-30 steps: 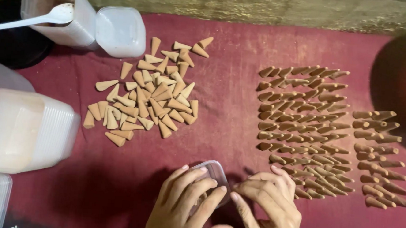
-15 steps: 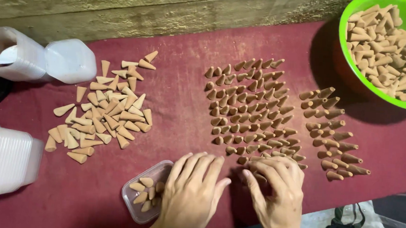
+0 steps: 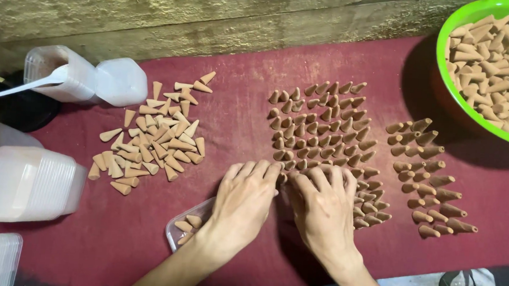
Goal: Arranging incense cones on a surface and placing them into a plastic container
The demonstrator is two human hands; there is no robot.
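My left hand (image 3: 243, 204) and my right hand (image 3: 323, 207) rest palm down side by side on the dark red cloth (image 3: 237, 130). Their fingertips touch the near edge of a block of upright brown cones (image 3: 326, 130). Whether any cone is pinched under the fingers is hidden. Under my left wrist lies a small clear plastic box (image 3: 185, 228) with a few cones in it. A second, smaller group of upright cones (image 3: 428, 177) stands to the right of my right hand.
A loose pile of paler cones (image 3: 151, 139) lies at the left. A green bowl (image 3: 446, 84) full of cones sits at the top right. Stacked clear lids (image 3: 22, 182), clear tubs (image 3: 93, 80) and a white spoon (image 3: 28, 85) crowd the left edge. A stone wall runs behind.
The view has swung to the right and nearer. Both hands have moved forward from the small box up to the near edge of the cone block.
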